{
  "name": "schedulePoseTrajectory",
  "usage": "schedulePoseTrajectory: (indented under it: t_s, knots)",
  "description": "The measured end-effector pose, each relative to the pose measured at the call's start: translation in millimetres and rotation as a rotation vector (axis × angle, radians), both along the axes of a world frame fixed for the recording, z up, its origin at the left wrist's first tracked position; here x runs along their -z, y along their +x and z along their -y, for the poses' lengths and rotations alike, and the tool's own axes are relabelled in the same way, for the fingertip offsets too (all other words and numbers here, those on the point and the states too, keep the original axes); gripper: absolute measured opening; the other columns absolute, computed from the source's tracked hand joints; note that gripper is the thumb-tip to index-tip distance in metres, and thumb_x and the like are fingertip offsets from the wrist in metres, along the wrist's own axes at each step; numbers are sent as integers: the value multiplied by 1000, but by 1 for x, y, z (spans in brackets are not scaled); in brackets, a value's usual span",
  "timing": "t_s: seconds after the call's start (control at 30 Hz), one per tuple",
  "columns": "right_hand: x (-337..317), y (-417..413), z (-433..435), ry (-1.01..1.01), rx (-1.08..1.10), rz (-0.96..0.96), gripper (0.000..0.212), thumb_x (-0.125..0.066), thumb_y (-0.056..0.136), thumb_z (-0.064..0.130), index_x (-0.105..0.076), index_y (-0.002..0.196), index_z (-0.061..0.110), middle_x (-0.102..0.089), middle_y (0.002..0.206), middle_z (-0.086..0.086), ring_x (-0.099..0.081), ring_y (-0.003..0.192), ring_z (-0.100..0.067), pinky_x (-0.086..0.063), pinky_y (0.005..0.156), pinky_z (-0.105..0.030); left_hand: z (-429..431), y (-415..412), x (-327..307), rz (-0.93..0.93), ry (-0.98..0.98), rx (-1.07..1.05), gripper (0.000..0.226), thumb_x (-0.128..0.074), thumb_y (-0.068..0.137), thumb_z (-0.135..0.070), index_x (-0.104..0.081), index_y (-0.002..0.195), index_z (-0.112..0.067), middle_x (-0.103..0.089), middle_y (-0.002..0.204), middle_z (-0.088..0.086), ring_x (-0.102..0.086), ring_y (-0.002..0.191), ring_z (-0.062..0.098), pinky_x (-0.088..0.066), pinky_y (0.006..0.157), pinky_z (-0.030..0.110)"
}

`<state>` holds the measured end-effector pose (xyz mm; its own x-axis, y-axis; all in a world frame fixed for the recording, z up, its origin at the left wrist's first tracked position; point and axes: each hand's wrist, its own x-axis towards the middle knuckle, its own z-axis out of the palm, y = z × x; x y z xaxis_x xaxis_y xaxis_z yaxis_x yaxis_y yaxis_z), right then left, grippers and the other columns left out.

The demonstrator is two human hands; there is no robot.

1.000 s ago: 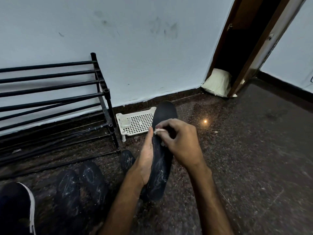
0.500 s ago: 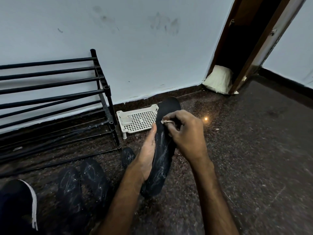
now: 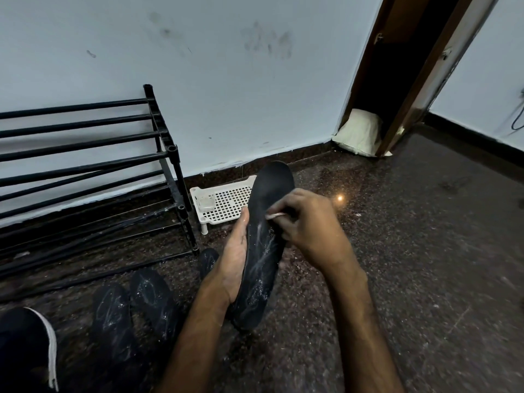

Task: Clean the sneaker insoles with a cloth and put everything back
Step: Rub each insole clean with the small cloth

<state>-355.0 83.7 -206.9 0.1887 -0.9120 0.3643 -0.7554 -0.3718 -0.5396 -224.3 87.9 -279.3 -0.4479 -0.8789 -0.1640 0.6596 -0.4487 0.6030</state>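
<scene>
Black insole (image 3: pixel 263 251) held; white cloth (image 3: pixel 275 215) mostly hidden in right hand (image 3: pixel 309 231).

Home entryway; shoe rack (image 3: pixel 93 171), doorway (image 3: pixel 397 80)

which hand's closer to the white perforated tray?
Left. The left hand cradles the insole just right of the tray; the right hand, pinching a small cloth, sits beyond the insole, farther right.

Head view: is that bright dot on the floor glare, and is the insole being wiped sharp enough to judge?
Head view: the dot looks like a lamp reflected in the floor; head view: dim light, yet the insole, its white streaks and the cloth in the right hand read sharp; head view: the floor's right edge smears and the wide lens bends the shoe rack and door frame.
</scene>
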Motion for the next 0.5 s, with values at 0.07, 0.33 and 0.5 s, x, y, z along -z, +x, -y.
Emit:
schedulePoseTrajectory:
  t_s: [0.07, 0.33, 0.5]
  knots:
    - [3, -9, 4, -84, 150, -30, 14, -75, 84, 11, -75, 98, 15, -68, 98, 4, -61, 87, -6, -55, 87, -27, 1, 1, 1, 33, -7, 21, 72, -29, 98, -64, -77, 98, -11, -69, 84, 11, -65, 66, 22, -55, 59, 33]
    - [6, -1, 1, 5, 54, -11, 13, -75, 84, 11, -75, 95, 17, -68, 96, 7, -61, 84, -2, -55, 87, -24, -1, -1, 0, -3, -6, -10, 66, -33, 98, -60, -78, 96, -12, -71, 84, 10, -69, 68, 20, -58, 59, 33]
    - [2, 7, 2, -116, 73, 65, 14, -74, 84, 7, -73, 97, 14, -67, 98, 5, -62, 88, -6, -55, 88, -24, 0, -4, -3, 41, -29, -21, 62, -33, 100, -57, -79, 98, -15, -73, 88, 7, -69, 76, 17, -54, 71, 29]
